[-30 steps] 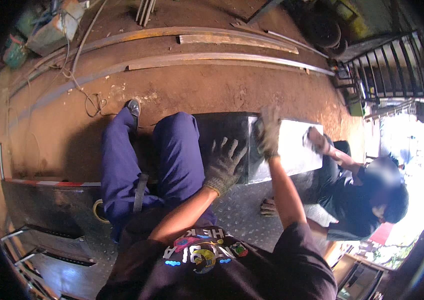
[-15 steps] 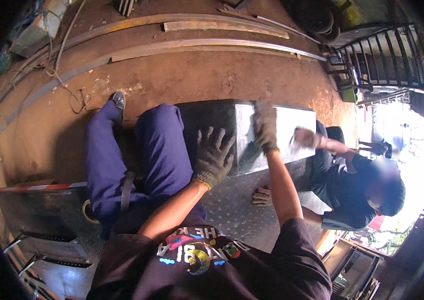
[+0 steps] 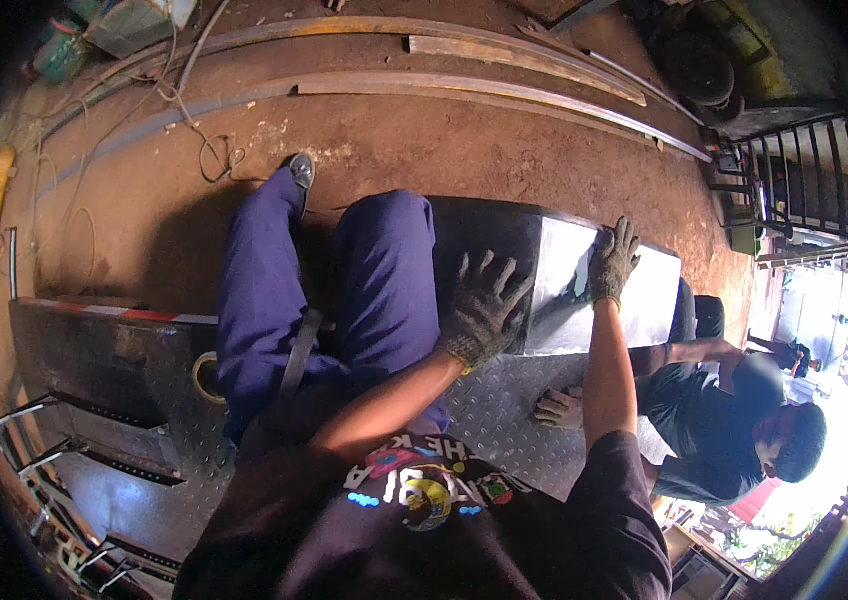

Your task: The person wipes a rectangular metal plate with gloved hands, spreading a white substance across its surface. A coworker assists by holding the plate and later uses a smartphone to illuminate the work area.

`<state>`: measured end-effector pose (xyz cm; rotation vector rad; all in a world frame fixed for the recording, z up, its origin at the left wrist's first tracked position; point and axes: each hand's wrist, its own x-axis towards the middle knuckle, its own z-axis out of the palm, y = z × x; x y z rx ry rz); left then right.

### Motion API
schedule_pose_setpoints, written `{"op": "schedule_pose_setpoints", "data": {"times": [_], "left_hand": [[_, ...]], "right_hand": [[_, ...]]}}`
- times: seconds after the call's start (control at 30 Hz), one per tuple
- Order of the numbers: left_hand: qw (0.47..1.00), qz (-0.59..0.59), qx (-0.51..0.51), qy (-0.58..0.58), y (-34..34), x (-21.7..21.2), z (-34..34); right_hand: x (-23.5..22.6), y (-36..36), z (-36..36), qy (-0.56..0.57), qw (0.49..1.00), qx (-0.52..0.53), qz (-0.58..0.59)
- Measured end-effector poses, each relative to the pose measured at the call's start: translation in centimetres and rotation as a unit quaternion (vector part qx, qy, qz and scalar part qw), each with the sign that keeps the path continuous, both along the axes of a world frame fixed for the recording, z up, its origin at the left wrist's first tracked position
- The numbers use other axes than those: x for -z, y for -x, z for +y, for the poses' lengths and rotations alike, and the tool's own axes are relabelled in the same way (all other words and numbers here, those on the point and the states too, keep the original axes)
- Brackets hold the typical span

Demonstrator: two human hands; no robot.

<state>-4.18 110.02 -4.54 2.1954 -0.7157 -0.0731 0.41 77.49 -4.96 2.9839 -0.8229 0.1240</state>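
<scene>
A long dark box-shaped metal piece (image 3: 484, 225) lies in front of me, with one bright, light-reflecting face (image 3: 649, 300) on its right part. My left hand (image 3: 489, 308), in a grey knitted glove, rests on the dark part near the edge of the bright face, fingers spread. On the bright face lies my right hand (image 3: 612, 265), also gloved, its fingers stretched out and pointing away from me. Neither hand appears to grip anything. Beneath the box is a diamond-pattern steel plate (image 3: 504, 400).
A co-worker (image 3: 714, 410) crouches at right, one gloved hand (image 3: 559, 408) on the plate. Long metal bars (image 3: 504, 88) and a loose cable (image 3: 214, 160) lie on the brown floor. Black metal brackets (image 3: 114, 450) stand at left, and a black railing (image 3: 804, 180) is at far right.
My right hand, blurred before, now rests sharply on the bright face. The co-worker's other hand has drawn back from that face. My view has shifted, so the scene sits further right.
</scene>
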Motion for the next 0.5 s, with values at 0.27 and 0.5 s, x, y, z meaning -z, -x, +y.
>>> {"op": "schedule_pose_setpoints", "data": {"times": [0.27, 0.5], "left_hand": [[0.999, -0.032, -0.024, 0.009, -0.2, -0.7, -0.6], [0.999, -0.031, -0.007, 0.027, 0.2, 1.2, -1.3]], "right_hand": [[-0.1, 4.4, 4.8, -0.010, 0.996, -0.087, -0.017], [-1.3, 13.2, 9.9, -0.002, 0.961, -0.254, 0.108]]}}
